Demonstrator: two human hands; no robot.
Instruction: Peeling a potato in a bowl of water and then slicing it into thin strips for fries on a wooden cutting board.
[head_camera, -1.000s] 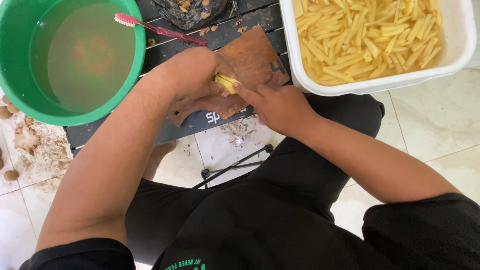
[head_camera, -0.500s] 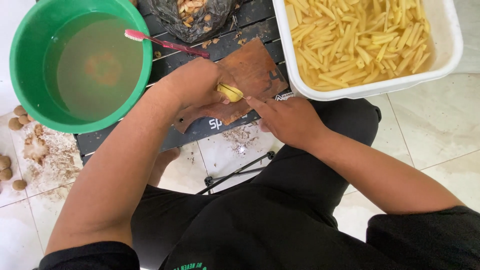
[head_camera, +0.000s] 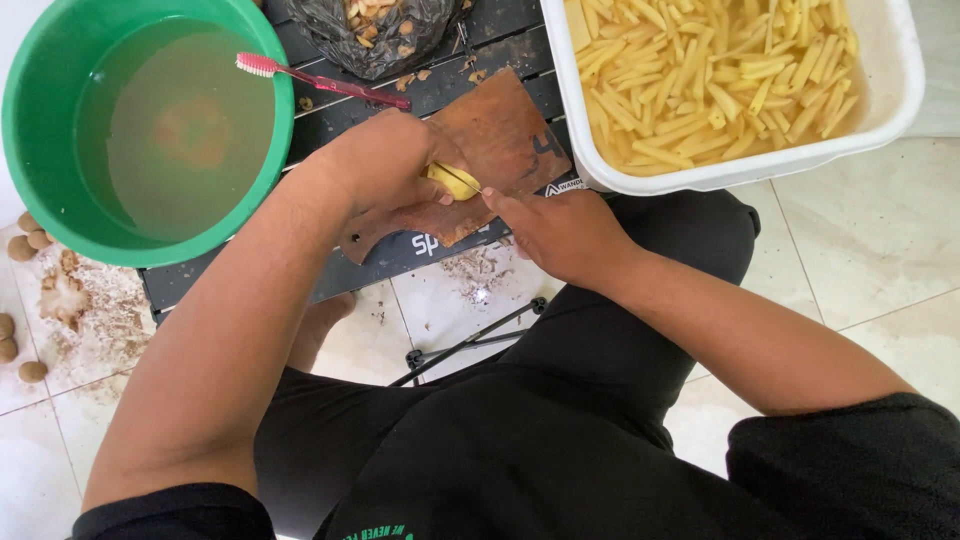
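Note:
My left hand (head_camera: 385, 165) grips a peeled yellow potato (head_camera: 452, 180) and holds it down on a brown wooden cutting board (head_camera: 500, 135). My right hand (head_camera: 560, 235) sits just right of the potato, closed on a knife whose thin blade (head_camera: 466, 181) lies across the potato; the handle is hidden inside the hand. The board rests on a low black slatted table (head_camera: 400, 255).
A green bucket of cloudy water (head_camera: 140, 125) stands at the left, with a pink toothbrush (head_camera: 320, 82) across its rim. A white tub of cut potato sticks (head_camera: 730, 85) is at the right. A black bag of peels (head_camera: 380, 25) lies behind. Small unpeeled potatoes (head_camera: 25, 240) and peel scraps litter the tiled floor.
The knife blade now lies across the potato, and my right hand has shifted slightly. The view has moved a little; both hands stay over the board.

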